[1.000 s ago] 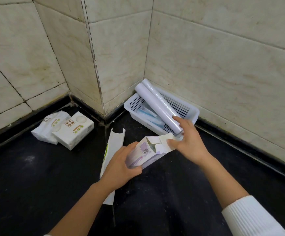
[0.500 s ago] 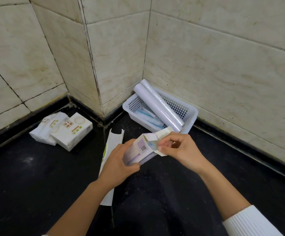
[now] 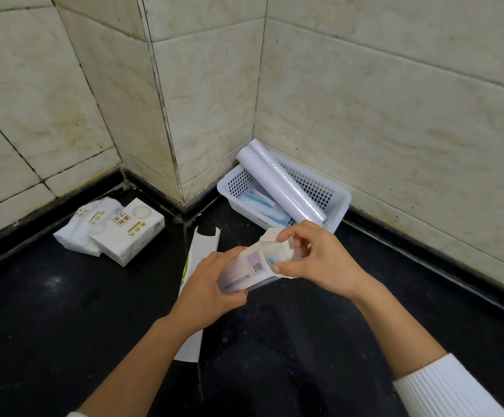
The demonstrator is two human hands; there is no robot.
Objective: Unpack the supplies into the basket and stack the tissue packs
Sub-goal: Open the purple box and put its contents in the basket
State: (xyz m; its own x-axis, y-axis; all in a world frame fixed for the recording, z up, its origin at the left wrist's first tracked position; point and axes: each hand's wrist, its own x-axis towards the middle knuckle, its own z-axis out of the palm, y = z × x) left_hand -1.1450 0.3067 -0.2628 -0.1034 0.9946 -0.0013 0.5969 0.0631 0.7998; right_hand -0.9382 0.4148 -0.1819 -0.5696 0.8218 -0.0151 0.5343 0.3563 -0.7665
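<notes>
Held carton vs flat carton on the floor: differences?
The held carton keeps its box shape, end flaps open, gripped by left hand and right hand; the flat carton lies collapsed on the floor, untouched. The held one shows a barcode; the flat one green print. Both white.

Walls [image 3: 395, 115]: big cream tiles, stained, meeting at corners.
Floor [image 3: 49, 326]: black, dusty.
Skirting [image 3: 425, 254]: a black strip.

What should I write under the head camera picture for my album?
Two hands, left and right, open a small box beside a white basket holding two rolls.
</notes>
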